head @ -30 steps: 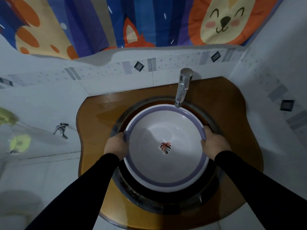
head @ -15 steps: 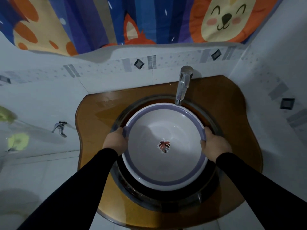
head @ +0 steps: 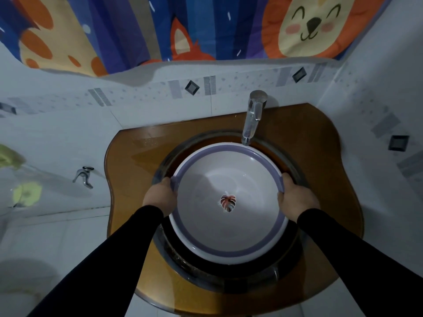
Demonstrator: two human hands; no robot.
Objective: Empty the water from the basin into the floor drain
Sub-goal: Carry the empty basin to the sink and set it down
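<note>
Over the round dark sink bowl (head: 229, 277) set in the amber wooden surface (head: 137, 152), the round white plastic basin with a purple rim (head: 229, 225) sits under the chrome tap (head: 253, 117). The left hand (head: 160, 197) and right hand (head: 295, 197) each hold the rim, fingers curled over opposite edges. Lifting unevenly would likely slop water over the rim; the far edge could knock the spout. No writing is readable; only a leaf sticker (head: 228, 203) shows.

White, purple-rimmed basin (head: 229, 227), leaf motif inside, level in the sink bowl (head: 229, 280).
</note>
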